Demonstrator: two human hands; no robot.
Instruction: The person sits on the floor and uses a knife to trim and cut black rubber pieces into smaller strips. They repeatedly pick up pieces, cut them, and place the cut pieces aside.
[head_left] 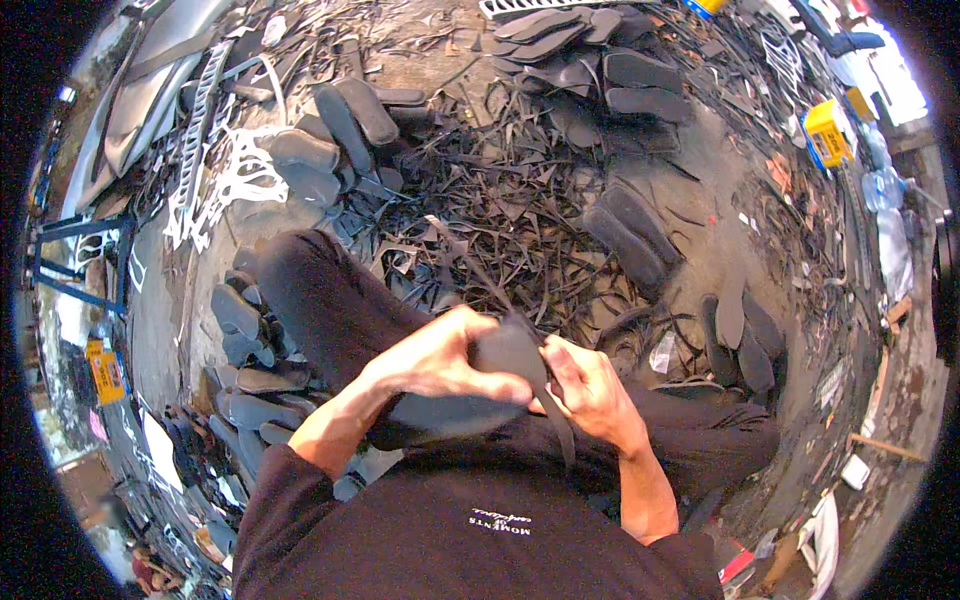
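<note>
My left hand (450, 358) is wrapped round a dark grey shoe sole (508, 350), thumb along its near side, above my lap. The sole is slightly blurred, and its far end points away from me. At its right edge, my right hand (588, 388) is closed with fingers pinched; what they grip is mostly hidden, apart from a small bright glint by the fingertips. A thin dark trimming strip (560, 430) hangs beside the right fingers. Under the left wrist lies a larger grey-blue piece (440, 415), partly covered by the hand.
A heap of dark offcut strips (490, 190) covers the floor ahead. Stacks of soles stand far right (640, 85), far left (355, 115) and beside my left leg (245, 310). More soles (632, 238) lie right. Yellow boxes (828, 133) and white cut-out sheets (250, 165) lie around.
</note>
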